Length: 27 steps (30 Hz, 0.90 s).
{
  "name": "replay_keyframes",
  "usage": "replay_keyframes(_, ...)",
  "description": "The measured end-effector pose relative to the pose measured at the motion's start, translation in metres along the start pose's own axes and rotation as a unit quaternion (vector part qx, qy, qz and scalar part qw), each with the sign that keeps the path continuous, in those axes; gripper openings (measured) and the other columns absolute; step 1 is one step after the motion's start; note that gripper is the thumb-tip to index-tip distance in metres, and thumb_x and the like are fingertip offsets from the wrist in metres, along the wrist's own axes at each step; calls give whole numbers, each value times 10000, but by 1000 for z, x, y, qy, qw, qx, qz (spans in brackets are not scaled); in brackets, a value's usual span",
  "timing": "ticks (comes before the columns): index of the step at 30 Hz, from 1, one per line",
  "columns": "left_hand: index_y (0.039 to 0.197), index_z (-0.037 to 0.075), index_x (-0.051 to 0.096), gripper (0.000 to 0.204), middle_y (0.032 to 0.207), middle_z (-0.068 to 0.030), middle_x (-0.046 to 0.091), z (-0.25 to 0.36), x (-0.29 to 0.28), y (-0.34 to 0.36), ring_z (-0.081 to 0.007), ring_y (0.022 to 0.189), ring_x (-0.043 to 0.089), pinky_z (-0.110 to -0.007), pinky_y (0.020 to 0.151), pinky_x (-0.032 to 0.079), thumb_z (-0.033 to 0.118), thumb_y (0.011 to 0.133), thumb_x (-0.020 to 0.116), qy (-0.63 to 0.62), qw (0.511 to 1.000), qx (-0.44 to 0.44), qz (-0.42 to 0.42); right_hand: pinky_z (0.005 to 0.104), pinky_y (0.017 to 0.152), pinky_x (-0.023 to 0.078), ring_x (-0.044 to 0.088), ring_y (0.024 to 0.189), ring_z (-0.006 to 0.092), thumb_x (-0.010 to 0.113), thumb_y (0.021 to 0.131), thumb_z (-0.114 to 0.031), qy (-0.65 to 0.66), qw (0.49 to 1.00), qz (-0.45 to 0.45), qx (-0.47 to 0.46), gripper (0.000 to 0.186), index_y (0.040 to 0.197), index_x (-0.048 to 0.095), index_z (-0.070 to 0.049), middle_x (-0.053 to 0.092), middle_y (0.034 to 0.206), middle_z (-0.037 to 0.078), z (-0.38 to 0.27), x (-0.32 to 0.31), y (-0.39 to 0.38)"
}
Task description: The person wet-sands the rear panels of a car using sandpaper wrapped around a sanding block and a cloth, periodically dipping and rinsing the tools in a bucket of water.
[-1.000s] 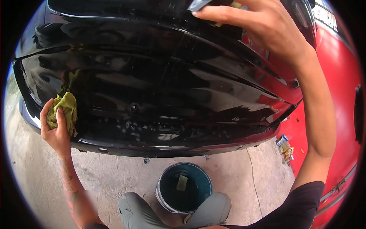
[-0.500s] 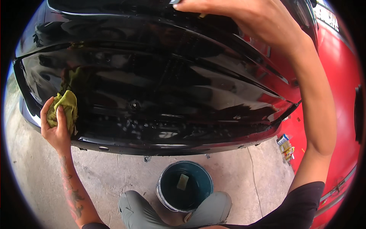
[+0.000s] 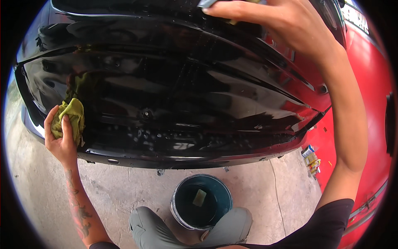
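A glossy black car body panel (image 3: 166, 95) stretches across the view, with water drops and bright reflections on it. At its near left edge my left hand (image 3: 60, 143) is closed around a crumpled yellow-green cloth (image 3: 74, 118), which rests against the panel. My right hand (image 3: 286, 23) reaches over the far part of the panel, partly cut off by the upper edge. Its fingers press a thin grey sheet (image 3: 207, 3) to the surface. Something yellowish shows below those fingers; its kind is not clear.
Between my knees stands a dark bucket (image 3: 225, 199) holding water and a pale rectangular block (image 3: 199, 198). A red painted surface (image 3: 365, 95) fills the right side. Several small containers (image 3: 311, 159) sit on the concrete floor (image 3: 257, 186) by the panel's right end.
My right hand has slid a little to the right along the far part of the panel with the grey sheet. The left hand and cloth have stayed in place.
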<state>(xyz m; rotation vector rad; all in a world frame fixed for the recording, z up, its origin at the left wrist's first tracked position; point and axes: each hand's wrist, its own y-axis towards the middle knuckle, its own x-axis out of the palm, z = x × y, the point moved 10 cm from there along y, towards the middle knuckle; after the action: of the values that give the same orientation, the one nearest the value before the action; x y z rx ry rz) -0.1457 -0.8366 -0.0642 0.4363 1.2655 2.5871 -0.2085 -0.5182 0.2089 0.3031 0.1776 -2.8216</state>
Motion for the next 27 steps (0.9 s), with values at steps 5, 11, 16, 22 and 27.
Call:
replay_keyframes(5, 1242, 10, 649, 280, 1116, -80, 694, -5, 2, -1, -138, 995, 663, -264, 893, 531, 88, 974, 666, -25, 999, -27, -6, 517, 1054, 406, 546, 1233, 245, 614, 920, -160, 18, 998, 65, 5, 248, 1146, 710, -197, 608, 1262, 59, -5, -10, 1)
replay_keyframes(11, 1239, 12, 651, 276, 1112, -79, 694, -6, 1, -1, -140, 996, 662, -268, 900, 528, 96, 976, 665, -24, 999, -35, -6, 513, 1057, 404, 551, 1221, 239, 624, 916, -167, 91, 991, 91, 25, 239, 1136, 714, -194, 608, 1253, 52, 1, -12, 3)
replay_keyframes(16, 1239, 14, 652, 278, 1115, -79, 694, -2, 1, 0, -141, 1002, 659, -274, 908, 525, 98, 975, 667, -19, 1000, -12, -5, 520, 1076, 389, 554, 1213, 236, 624, 915, -167, 66, 992, 105, 9, 224, 1120, 711, -188, 603, 1239, 50, -3, -20, 2)
replay_keyframes(22, 1237, 13, 653, 276, 1126, -79, 693, -2, 0, 0, -142, 1011, 659, -275, 912, 524, 92, 973, 668, -7, 1000, -10, -4, 533, 1087, 371, 557, 1213, 240, 640, 898, -150, 144, 979, 143, 34, 232, 1112, 719, -191, 614, 1259, 55, 2, -16, 13)
replay_keyframes(27, 1236, 13, 653, 281, 1138, -82, 692, -7, 2, -1, -148, 1025, 660, -277, 919, 523, 100, 970, 676, -28, 999, -35, -14, 525, 1078, 380, 553, 1219, 221, 635, 902, -169, 30, 998, 26, 45, 257, 1146, 703, -211, 604, 1268, 48, -5, -11, 8)
